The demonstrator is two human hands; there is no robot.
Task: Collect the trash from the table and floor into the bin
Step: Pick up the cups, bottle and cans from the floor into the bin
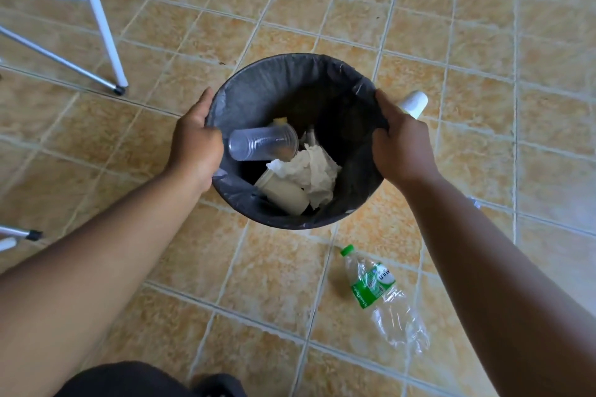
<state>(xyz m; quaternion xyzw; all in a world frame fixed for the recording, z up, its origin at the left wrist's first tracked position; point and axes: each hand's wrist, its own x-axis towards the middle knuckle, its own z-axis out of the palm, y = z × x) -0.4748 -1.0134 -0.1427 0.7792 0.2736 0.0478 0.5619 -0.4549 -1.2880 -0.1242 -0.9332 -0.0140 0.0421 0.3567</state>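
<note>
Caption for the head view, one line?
Left hand and right hand grip the bin rim; a plastic bottle and white cup lie on the floor.

Has two bare forearms, uncovered all the way from the near edge of the view to the wrists. Gets thinner along each arm, wide near the edge and narrow at the wrist. Has a bare left hand point(196, 145) and a bare right hand point(403, 148), both seen from the back, broad and rounded. Looks smooth and plain on both arms. Wears black cloth point(145, 379) low down, seen as a dark, rounded shape at the bottom edge. Shows too little of it to tell if shorts, trousers or a shirt
</note>
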